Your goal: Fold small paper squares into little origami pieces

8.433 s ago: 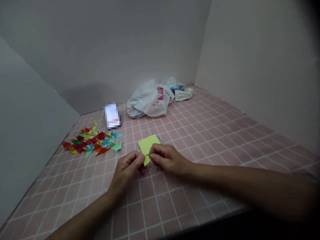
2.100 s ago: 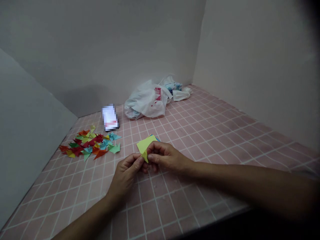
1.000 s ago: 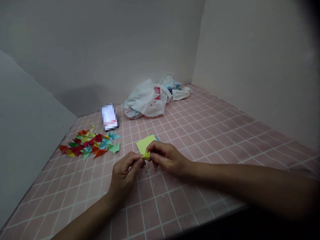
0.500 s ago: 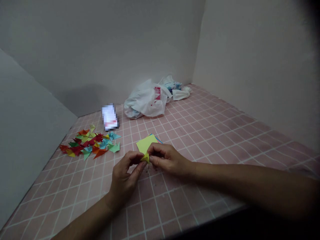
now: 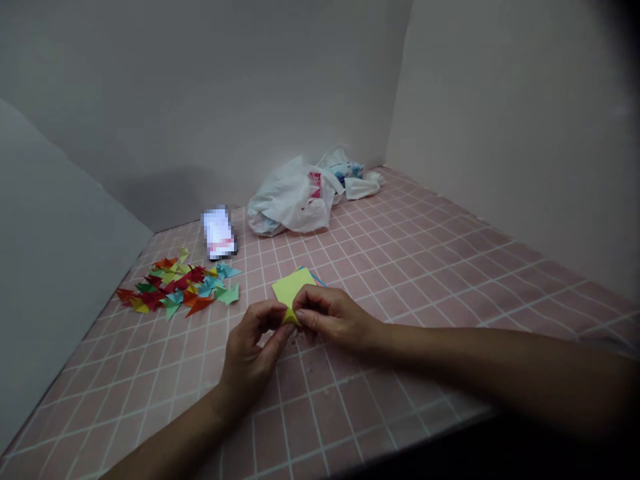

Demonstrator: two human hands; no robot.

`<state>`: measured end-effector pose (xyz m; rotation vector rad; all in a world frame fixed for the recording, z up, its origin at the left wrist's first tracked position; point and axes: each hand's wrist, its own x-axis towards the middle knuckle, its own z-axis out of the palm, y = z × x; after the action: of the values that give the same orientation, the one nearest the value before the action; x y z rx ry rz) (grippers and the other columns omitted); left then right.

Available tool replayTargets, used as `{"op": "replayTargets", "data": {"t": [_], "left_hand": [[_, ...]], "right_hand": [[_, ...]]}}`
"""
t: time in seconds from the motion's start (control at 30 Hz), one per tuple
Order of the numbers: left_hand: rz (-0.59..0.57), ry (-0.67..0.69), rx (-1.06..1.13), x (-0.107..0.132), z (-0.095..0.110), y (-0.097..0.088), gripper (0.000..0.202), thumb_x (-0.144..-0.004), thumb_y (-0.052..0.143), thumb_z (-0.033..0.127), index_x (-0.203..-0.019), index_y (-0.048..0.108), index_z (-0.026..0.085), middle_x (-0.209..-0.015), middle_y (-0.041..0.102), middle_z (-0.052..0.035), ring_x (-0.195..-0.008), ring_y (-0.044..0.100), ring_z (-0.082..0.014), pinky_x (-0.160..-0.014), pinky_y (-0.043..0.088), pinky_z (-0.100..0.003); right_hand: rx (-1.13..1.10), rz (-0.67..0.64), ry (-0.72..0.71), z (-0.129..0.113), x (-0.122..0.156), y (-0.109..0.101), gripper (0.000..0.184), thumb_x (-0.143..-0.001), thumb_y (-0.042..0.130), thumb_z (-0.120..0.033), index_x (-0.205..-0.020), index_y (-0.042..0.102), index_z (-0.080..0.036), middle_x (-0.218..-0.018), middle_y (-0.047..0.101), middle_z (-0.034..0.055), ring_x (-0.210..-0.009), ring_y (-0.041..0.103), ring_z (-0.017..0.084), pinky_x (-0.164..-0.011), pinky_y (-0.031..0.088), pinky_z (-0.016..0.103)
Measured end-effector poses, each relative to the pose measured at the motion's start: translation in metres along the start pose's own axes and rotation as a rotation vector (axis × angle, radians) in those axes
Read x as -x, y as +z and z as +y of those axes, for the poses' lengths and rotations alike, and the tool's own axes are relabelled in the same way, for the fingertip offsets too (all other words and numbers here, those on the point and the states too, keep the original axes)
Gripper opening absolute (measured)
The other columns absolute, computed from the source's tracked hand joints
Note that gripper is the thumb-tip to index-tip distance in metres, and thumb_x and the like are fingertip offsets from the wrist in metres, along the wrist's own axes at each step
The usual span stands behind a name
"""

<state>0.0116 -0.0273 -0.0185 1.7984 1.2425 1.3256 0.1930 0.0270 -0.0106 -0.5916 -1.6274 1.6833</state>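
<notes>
Both hands meet over the pink tiled surface point(image 5: 410, 267) and pinch one small folded yellow paper piece point(image 5: 289, 316). My left hand point(image 5: 253, 357) grips it from the left with thumb and forefinger. From the right, my right hand point(image 5: 333, 319) closes its fingertips on the same piece. Just behind the hands lies a small stack of paper squares point(image 5: 293, 287), yellow on top with blue and orange edges showing beneath.
A pile of several folded paper pieces point(image 5: 177, 288) in red, green, blue, yellow and orange lies at the left. A blurred small white object point(image 5: 219, 233) sits behind it. White plastic bags point(image 5: 300, 197) rest in the far corner. Grey walls enclose three sides.
The flat yellow sheet held eight seconds ago is now a small folded piece. Over the last second both hands have kept pinching and working it in place; the fingers shifted slightly.
</notes>
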Motion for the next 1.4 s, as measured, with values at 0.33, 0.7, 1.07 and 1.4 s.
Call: {"op": "replayTargets", "data": {"t": [0.33, 0.7, 1.07, 1.4], "left_hand": [[-0.041, -0.079, 0.170, -0.0030, 0.0068, 0.0015, 0.023, -0.086, 0.064, 0.007, -0.098, 0.063, 0.026, -0.086, 0.068, 0.0036, -0.078, 0.067, -0.0106, -0.074, 0.055, -0.021], [-0.094, -0.008, 0.124, -0.0044, 0.0044, -0.0025, 0.017, -0.087, 0.059, 0.006, -0.090, 0.064, 0.022, -0.087, 0.065, -0.0006, -0.081, 0.064, -0.0147, -0.074, 0.051, -0.025], [-0.100, 0.150, 0.012, -0.0053, 0.0063, -0.0041, 0.022, -0.087, 0.055, 0.001, -0.089, 0.059, 0.022, -0.088, 0.063, -0.0007, -0.083, 0.062, -0.0145, -0.075, 0.049, -0.025], [-0.030, 0.211, -0.045, -0.0017, 0.0030, -0.0034, 0.027, -0.085, 0.064, 0.001, -0.100, 0.061, 0.023, -0.091, 0.066, -0.0013, -0.085, 0.065, -0.0165, -0.076, 0.053, -0.029]], "right_hand": [[-0.180, -0.022, 0.135, -0.0010, -0.0005, 0.0014, 0.013, -0.091, 0.055, -0.024, -0.080, 0.054, -0.016, -0.062, 0.057, -0.0039, -0.052, 0.052, 0.008, -0.054, 0.041, 0.023], [-0.202, 0.006, 0.109, 0.0018, -0.0019, 0.0006, 0.008, -0.085, 0.060, -0.022, -0.084, 0.053, -0.018, -0.063, 0.056, -0.0055, -0.050, 0.051, 0.008, -0.051, 0.040, 0.021], [-0.289, -0.022, 0.129, 0.0029, -0.0013, 0.0001, 0.010, -0.085, 0.061, -0.022, -0.084, 0.053, -0.017, -0.061, 0.059, -0.0046, -0.050, 0.054, 0.008, -0.053, 0.042, 0.022], [-0.372, -0.058, 0.120, 0.0049, -0.0022, -0.0021, 0.017, -0.083, 0.068, -0.028, -0.084, 0.055, -0.016, -0.064, 0.062, -0.0038, -0.051, 0.057, 0.008, -0.054, 0.043, 0.022]]}}
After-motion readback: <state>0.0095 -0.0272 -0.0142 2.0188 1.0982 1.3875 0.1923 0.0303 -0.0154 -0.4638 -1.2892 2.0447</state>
